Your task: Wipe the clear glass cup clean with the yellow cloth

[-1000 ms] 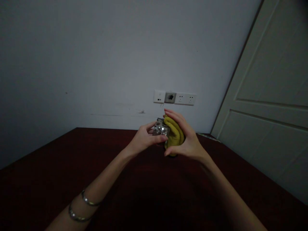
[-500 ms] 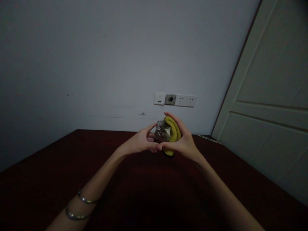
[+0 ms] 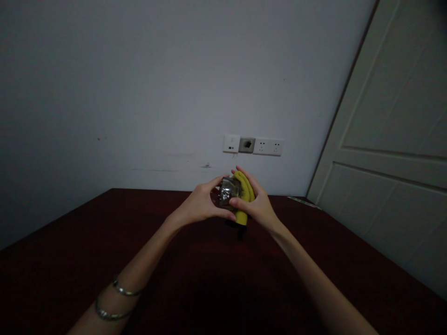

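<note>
My left hand (image 3: 199, 206) is curled around a small clear glass (image 3: 227, 193), held above the dark red table (image 3: 104, 242). My right hand (image 3: 259, 207) grips a folded yellow cloth (image 3: 243, 195) and presses it against the right side of the glass, thumb across the front. Both hands meet at the middle of the view, just below the wall sockets. Two metal bangles (image 3: 115, 300) sit on my left forearm.
A plain white wall rises behind the table, with a row of sockets (image 3: 253, 145). A pale panelled door (image 3: 391, 153) stands at the right. A thin light strip (image 3: 302, 200) lies at the table's far right edge.
Both hands have shifted slightly left and closer together. The glass has turned in my left hand, and the cloth has slid round its side.
</note>
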### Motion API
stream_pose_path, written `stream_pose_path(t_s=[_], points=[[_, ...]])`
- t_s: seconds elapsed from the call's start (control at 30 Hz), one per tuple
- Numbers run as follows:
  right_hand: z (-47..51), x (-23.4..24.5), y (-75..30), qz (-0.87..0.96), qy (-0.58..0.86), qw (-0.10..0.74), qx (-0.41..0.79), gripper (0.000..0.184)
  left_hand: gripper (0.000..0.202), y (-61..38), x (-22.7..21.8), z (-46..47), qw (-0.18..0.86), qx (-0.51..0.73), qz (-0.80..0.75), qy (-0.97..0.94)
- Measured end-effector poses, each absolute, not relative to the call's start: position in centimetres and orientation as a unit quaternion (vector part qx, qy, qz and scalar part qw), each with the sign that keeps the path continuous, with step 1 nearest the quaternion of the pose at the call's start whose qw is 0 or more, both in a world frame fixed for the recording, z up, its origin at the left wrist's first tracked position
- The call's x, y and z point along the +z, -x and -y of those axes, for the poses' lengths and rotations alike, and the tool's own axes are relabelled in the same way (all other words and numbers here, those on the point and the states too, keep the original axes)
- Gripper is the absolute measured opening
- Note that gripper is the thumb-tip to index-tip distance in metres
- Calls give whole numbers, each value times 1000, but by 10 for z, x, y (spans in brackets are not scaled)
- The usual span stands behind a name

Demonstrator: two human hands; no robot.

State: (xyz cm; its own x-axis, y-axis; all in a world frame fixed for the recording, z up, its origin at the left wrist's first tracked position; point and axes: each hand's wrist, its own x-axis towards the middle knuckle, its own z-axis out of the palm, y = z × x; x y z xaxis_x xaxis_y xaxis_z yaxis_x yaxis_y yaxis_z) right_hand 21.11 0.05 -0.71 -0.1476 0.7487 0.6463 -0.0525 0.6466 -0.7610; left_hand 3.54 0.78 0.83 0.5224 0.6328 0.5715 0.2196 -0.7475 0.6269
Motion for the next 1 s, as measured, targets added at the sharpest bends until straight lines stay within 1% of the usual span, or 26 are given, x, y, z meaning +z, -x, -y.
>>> stream_pose_path(t_s=[0.07, 0.2, 0.33, 0.4, 0.43, 0.5, 0.6, 0.67, 0.8, 0.87, 0.93, 1.0], points=[[0, -7, -212, 699, 246, 596, 310, 83, 86, -36, 9, -7, 246, 420, -262, -833], [1, -8, -217, 748, 216, 588, 219, 54, 86, -37, 6, -9, 237, 441, -281, -819], [3, -12, -218, 786, 173, 590, 70, 42, 82, -40, -1, -13, 312, 458, -263, -790], [1, -14, -217, 776, 165, 608, 26, 37, 82, -41, -2, -11, 340, 454, -248, -785], [-1, -15, -216, 761, 167, 627, 22, 34, 83, -42, -2, -10, 347, 450, -242, -786], [-5, -16, -215, 722, 183, 666, 50, 29, 86, -44, 0, -7, 352, 442, -235, -791], [-9, -16, -213, 682, 213, 692, 106, 27, 91, -46, 2, -3, 355, 439, -230, -793], [-7, -15, -212, 683, 219, 692, 84, 27, 92, -46, 2, -3, 349, 441, -231, -794], [5, -13, -211, 727, 182, 662, -15, 32, 90, -46, 1, -4, 338, 455, -237, -789], [8, -12, -211, 731, 174, 660, -20, 32, 90, -46, -1, -5, 334, 459, -245, -786], [7, -11, -211, 715, 187, 674, 18, 28, 89, -46, -3, -6, 325, 461, -250, -787], [2, -9, -211, 690, 208, 687, 89, 24, 88, -46, -4, -6, 324, 462, -248, -788]])
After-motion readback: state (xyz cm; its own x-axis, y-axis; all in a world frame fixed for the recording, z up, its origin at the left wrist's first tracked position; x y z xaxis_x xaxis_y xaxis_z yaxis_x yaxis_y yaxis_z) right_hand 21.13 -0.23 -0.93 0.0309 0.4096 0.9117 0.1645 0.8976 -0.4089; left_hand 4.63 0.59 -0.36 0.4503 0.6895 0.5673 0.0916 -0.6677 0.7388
